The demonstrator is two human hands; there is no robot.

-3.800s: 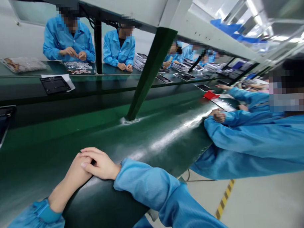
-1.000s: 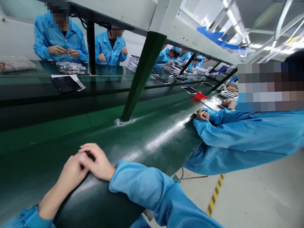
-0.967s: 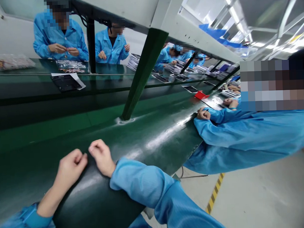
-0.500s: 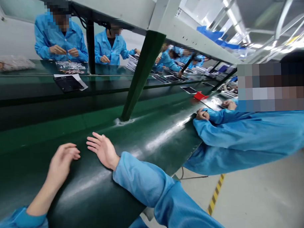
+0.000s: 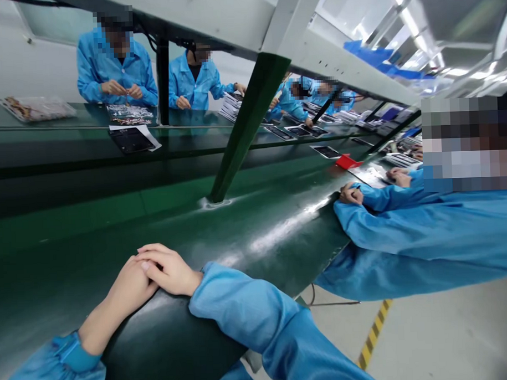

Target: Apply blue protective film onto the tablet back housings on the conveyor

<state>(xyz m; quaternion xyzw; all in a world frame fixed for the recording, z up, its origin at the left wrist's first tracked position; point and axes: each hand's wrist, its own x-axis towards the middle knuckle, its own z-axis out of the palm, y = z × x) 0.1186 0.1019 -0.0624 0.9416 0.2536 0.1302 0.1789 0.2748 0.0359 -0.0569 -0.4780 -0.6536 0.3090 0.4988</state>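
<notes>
On the dark green table [image 5: 175, 326], my two hands rest clasped together near its front edge. My right hand [image 5: 175, 268] lies over my left hand [image 5: 130, 286], its fingers closed across the back of it and its thumb against it. Beneath that grip the fingers of my left hand are tucked out of sight, so their shape cannot be made out. No tool or part shows in either hand. Blue sleeves cover both forearms.
A green post [image 5: 249, 129] rises beyond my hands to an overhead beam [image 5: 214, 19]. To my right a co-worker's blue sleeve [image 5: 404, 218] rests along the table. Across it lie a dark flat panel [image 5: 131, 140], a plastic bag [image 5: 46, 108] and a red tray [image 5: 347, 162].
My hands were apart with fingers spread above the table; they have come together and my right hand has closed over my left. The view has shifted slightly left.
</notes>
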